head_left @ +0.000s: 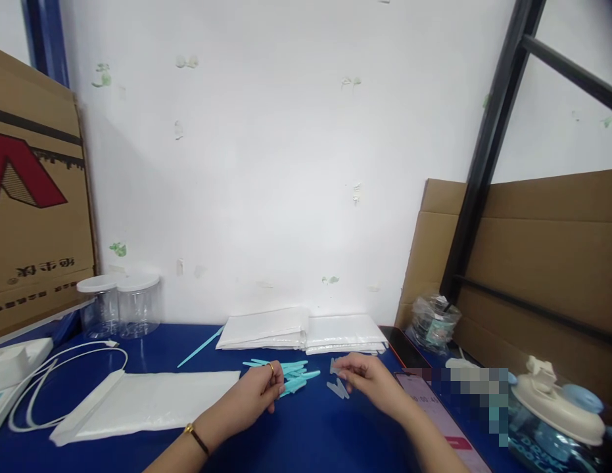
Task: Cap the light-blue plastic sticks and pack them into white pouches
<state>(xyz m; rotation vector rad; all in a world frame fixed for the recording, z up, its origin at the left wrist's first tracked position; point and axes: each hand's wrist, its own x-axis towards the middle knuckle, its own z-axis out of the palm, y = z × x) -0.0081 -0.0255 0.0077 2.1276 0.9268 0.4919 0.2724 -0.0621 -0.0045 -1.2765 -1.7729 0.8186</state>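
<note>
A loose pile of slim turquoise sticks (296, 376) lies on the blue table in front of me. My left hand (259, 393) is at the near left side of this pile, its fingers curled together; whatever is between them is hidden. To the right, my right hand (365, 380) pinches a small translucent sleeve-like piece (333, 366) between thumb and fingertips. Just below those fingertips, a few similar translucent pieces (338, 389) rest on the table. One longer turquoise stick (201, 346) lies apart, at the back left of the pile.
White padded mailers (266, 328) are stacked against the wall, and another mailer (152, 401) lies left. A white cable (34, 394) and two clear jars (138, 305) stand further left. On the right are a phone (428, 407), a bagged item (434, 322) and a drinking bottle (552, 414).
</note>
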